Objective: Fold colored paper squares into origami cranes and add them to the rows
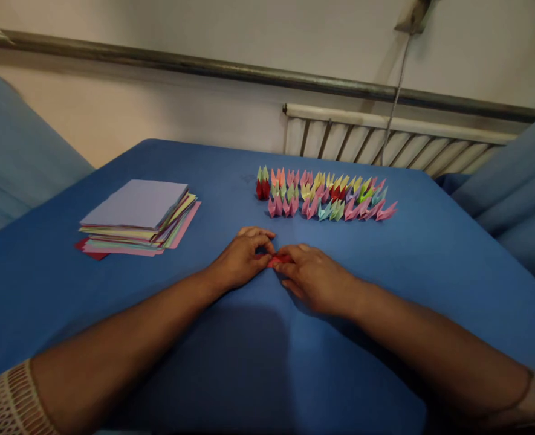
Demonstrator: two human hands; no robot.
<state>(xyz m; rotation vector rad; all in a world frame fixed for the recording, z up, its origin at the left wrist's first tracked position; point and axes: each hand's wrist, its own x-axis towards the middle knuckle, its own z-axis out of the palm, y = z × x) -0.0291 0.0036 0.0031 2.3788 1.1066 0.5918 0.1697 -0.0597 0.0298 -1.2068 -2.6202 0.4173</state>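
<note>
Centrally, a person's left hand and right hand pinched a small red paper between their fingertips, well short of the blue tabletop's far edge; a broad strip of blue separated them from the paper stack at left and the folded paper rows beyond, before a radiator and metal rail along the pale wall

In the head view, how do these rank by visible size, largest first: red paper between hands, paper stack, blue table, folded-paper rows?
Blue table
Paper stack, folded-paper rows: too alike to rank
Red paper, partly hidden
</note>
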